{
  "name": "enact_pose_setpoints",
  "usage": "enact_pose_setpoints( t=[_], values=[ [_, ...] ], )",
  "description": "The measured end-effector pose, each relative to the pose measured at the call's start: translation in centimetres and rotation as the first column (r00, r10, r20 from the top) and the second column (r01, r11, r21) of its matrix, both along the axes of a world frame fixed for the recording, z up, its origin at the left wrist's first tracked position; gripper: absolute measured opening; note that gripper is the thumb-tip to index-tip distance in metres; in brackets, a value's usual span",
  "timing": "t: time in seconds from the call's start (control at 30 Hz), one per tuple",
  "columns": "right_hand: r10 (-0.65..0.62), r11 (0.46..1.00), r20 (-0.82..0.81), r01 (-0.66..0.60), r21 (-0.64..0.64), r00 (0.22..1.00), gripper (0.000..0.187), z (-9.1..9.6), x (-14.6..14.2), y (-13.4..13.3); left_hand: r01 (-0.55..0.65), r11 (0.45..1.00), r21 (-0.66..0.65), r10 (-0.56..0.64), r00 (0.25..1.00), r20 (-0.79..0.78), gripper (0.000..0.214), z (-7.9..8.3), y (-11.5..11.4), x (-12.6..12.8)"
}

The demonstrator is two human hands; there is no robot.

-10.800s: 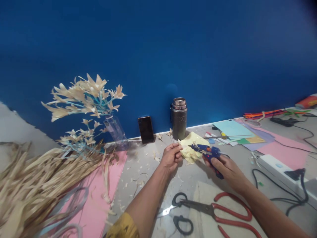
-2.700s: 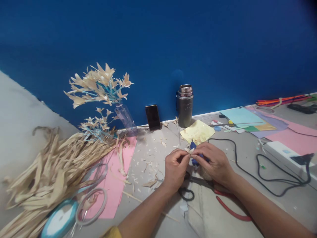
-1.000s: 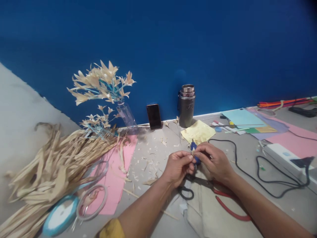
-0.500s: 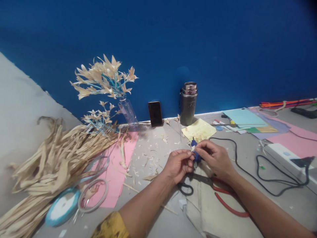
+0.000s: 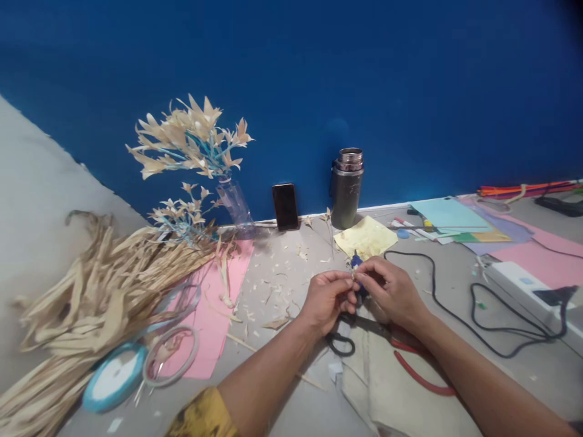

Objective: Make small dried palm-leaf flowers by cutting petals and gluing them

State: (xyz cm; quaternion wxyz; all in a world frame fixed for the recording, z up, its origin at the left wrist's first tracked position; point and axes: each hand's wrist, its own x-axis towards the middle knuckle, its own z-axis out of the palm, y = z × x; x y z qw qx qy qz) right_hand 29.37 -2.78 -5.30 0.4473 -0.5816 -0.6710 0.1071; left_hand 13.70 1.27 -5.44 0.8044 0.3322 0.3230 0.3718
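Observation:
My left hand [image 5: 328, 300] and my right hand [image 5: 394, 292] meet fingertip to fingertip above the table. Both are closed in a pinch around a small pale piece, apparently dried husk; the fingers cover most of it. Right behind them is a blue tool with a pointed tip [image 5: 356, 260], which looks like a glue gun and is partly hidden by my hands. Below my hands lie black-handled scissors [image 5: 341, 346] and red-handled pliers [image 5: 423, 375], the latter partly under my right forearm. A crumpled yellow paper [image 5: 367, 237] rests just beyond the blue tool.
Dried corn husks [image 5: 91, 291] spread over the left side, beside tape rolls [image 5: 113, 376] and pink paper [image 5: 212, 340]. Husk flowers [image 5: 195, 136] stand in a clear bottle [image 5: 234, 203]. A phone [image 5: 285, 207] and steel flask [image 5: 347, 191] line the wall. A black cord reaches a power strip [image 5: 523, 291].
My right fingertips have come down and in against my left fingertips, so the small pale piece shows less. The things on the table have stayed in place.

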Motion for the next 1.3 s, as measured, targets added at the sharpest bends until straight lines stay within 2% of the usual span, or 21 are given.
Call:
enact_pose_setpoints(
  t=[0.17, 0.4, 0.6, 0.93, 1.13, 1.3],
  values=[
    [-0.006, 1.000, -0.010, 0.006, -0.012, 1.000, 0.014, 0.2, -0.1, -0.1, -0.002, 0.998, 0.068, 0.005, 0.999, -0.053, 0.034, 0.1, -0.1, 0.1],
    [-0.069, 0.996, -0.085, 0.063, -0.069, 0.994, 0.012, 0.7, -0.3, -0.3, 0.018, 0.970, 0.242, 0.026, 0.984, -0.179, 0.027, -0.2, -0.3, 0.1],
    [-0.028, 0.999, -0.053, 0.025, -0.045, 0.998, 0.011, 1.0, -0.4, -0.3, 0.001, 0.932, 0.362, 0.080, 0.974, -0.210, 0.024, -0.3, -0.3, -0.1],
    [0.030, 0.997, -0.125, -0.039, -0.073, 0.992, 0.009, 1.0, -0.4, 0.1, -0.059, 0.918, 0.392, 0.152, 0.966, -0.211, 0.019, 0.1, 0.0, 0.0],
    [0.028, 0.996, -0.177, -0.041, -0.073, 0.984, 0.008, 1.1, -0.3, 0.0, -0.025, 0.908, 0.417, 0.134, 0.963, -0.233, 0.017, 0.3, -0.1, -0.3],
    [0.043, 0.996, -0.215, -0.059, -0.070, 0.976, 0.007, 1.0, -0.2, 0.0, -0.056, 0.842, 0.537, 0.193, 0.960, -0.203, 0.014, 0.2, -0.1, -0.4]
  ],
)
